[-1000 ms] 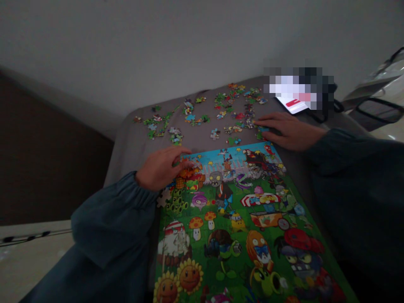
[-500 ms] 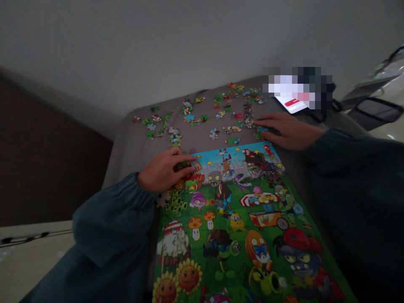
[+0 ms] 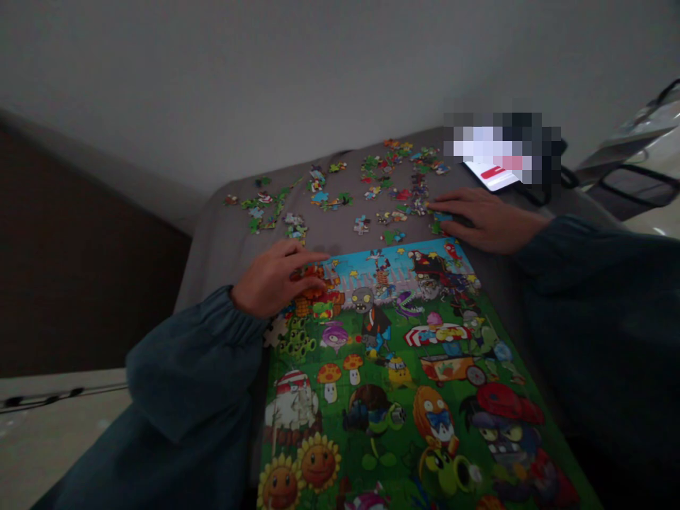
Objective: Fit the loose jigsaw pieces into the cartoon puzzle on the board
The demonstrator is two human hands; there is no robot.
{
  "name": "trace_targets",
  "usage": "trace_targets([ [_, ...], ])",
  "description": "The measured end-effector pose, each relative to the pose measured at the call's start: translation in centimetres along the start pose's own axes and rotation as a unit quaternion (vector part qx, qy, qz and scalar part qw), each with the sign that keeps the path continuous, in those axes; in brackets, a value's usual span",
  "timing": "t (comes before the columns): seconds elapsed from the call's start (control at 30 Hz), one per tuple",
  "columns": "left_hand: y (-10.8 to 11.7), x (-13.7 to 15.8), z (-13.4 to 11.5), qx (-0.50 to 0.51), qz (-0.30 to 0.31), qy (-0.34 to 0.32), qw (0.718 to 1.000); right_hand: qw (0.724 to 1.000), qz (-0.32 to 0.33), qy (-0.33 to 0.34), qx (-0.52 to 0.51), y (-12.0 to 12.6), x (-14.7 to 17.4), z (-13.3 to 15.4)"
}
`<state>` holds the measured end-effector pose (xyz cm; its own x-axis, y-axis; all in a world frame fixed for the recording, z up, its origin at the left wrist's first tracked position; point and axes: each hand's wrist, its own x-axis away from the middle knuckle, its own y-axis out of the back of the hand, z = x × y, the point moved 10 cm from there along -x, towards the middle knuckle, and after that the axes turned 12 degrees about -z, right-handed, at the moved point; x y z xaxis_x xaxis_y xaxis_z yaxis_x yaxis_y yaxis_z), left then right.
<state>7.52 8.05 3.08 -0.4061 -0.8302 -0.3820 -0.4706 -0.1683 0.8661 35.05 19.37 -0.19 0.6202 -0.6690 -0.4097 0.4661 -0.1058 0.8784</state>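
A colourful cartoon picture sheet (image 3: 372, 382), with zombies, sunflowers and mushrooms on green, lies flat before me. Over its far left corner rests my left hand (image 3: 276, 280), fingers spread apart and fingertips on the printed surface; no piece shows in them. Close to that wrist, a pale jigsaw piece (image 3: 275, 331) lies at the sheet's left edge. My right hand (image 3: 483, 221) lies beyond the far right corner with fingers stretched out. Its fingertips touch or nearly touch a green and blue jigsaw piece (image 3: 440, 224), partly hidden under them.
Many loose jigsaw pieces (image 3: 332, 201) are scattered over the far half of the grey cloth-covered table (image 3: 212, 265). A lit phone (image 3: 496, 176) stands at the back right, partly pixelated. A pale wall (image 3: 239, 85) rises behind the table.
My left hand has shifted slightly up and to the left, and more of the sheet's corner shows. The right hand stays where it was.
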Motion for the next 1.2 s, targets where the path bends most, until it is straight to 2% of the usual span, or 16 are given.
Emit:
trace_targets([
  [0.13, 1.0, -0.1, 0.3, -0.032, -0.002, 0.014, 0.999, 1.000, -0.001, 0.005, 0.005, 0.0, 0.0, 0.1],
  [0.3, -0.3, 0.3, 0.6, -0.044, 0.038, 0.017, 0.998, 1.000, 0.005, 0.008, 0.009, 0.1, -0.1, 0.3],
  [0.73, -2.0, 0.4, 0.0, -0.047, 0.054, 0.001, 0.997, 1.000, 0.004, 0.003, 0.006, 0.0, -0.2, 0.2],
  [1.2, -2.0, 0.0, -0.9, -0.038, 0.043, 0.027, 0.998, 1.000, 0.002, -0.006, -0.009, -0.1, -0.1, -0.1],
])
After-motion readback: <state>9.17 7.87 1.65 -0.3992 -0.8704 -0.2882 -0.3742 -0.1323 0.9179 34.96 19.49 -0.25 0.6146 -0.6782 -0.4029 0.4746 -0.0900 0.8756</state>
